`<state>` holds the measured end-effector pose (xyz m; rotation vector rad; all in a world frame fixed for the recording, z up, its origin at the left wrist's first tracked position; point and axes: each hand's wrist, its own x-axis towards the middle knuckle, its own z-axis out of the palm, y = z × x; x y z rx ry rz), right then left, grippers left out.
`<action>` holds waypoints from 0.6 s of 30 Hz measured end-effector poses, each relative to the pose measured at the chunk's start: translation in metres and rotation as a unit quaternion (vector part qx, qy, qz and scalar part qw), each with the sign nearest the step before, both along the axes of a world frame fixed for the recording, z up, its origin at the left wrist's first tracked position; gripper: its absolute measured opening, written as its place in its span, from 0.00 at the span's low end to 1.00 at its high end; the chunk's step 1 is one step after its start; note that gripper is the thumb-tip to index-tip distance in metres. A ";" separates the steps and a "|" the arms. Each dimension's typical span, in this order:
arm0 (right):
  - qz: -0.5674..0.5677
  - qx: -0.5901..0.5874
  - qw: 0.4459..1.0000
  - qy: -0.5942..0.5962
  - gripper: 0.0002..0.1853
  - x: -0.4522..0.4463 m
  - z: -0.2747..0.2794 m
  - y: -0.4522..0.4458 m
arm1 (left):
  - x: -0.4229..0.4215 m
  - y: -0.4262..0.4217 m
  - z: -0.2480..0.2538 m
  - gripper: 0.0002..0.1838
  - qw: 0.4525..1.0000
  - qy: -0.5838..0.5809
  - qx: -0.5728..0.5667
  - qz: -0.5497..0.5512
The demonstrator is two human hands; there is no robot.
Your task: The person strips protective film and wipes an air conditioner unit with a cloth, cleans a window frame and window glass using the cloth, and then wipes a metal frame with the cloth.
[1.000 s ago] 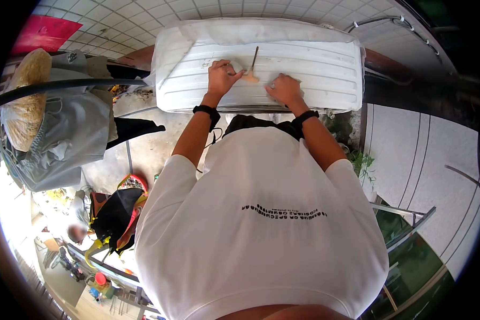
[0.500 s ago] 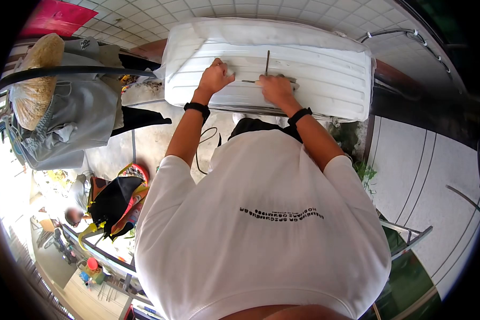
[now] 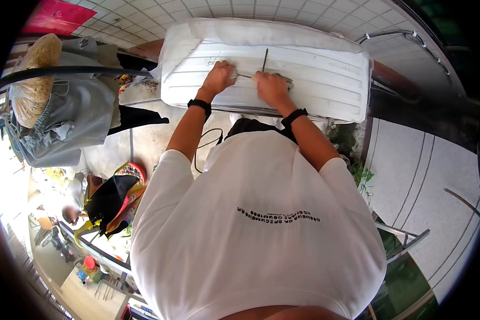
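Observation:
Both hands are over a white ribbed surface (image 3: 320, 85) partly wrapped in clear plastic. My left hand (image 3: 219, 78) is closed, with a small pale piece at its fingertips that I cannot make out. To its right, my right hand (image 3: 272, 89) is closed on a thin tool (image 3: 244, 76), whose dark shaft points left toward my left hand. Beyond my right hand a thin dark rod (image 3: 265, 60) stands out from the surface's middle; its lower end is hidden. A greyish piece (image 3: 288, 80) lies just right of my right hand.
Grey cloth (image 3: 85, 101) and a plastic bag of yellowish material (image 3: 34, 90) hang at the left, crossed by a black bar. Below them are a black bag (image 3: 109, 200), a red basket (image 3: 137, 170) and another person (image 3: 74, 194). A tiled wall (image 3: 282, 9) rises behind the white surface.
My right hand, beside the pale piece a second ago, has closed on the thin tool and moved left. My left hand has gone from spread fingers to closed. The camera view has shifted slightly.

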<state>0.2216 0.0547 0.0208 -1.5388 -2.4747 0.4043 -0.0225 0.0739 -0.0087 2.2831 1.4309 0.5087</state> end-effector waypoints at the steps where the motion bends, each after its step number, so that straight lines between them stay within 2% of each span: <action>1: 0.001 0.004 1.000 0.002 0.08 -0.001 0.000 0.001 | 0.000 -0.001 0.004 0.17 1.000 -0.010 -0.006 -0.004; 4: 0.010 0.010 1.000 0.005 0.08 -0.005 0.001 0.005 | -0.007 0.006 0.002 0.20 0.998 -0.004 -0.039 -0.041; 7: 0.025 0.003 1.000 -0.002 0.08 -0.009 0.001 0.006 | -0.003 0.002 0.012 0.26 0.994 -0.069 -0.079 -0.016; 13: 0.030 -0.021 0.999 -0.030 0.09 -0.021 0.001 0.010 | 0.006 -0.001 0.026 0.40 0.987 -0.068 -0.143 -0.012; 18: 0.051 -0.023 0.998 -0.038 0.07 -0.028 -0.001 0.019 | 0.006 0.003 0.040 0.51 0.990 -0.056 -0.128 -0.001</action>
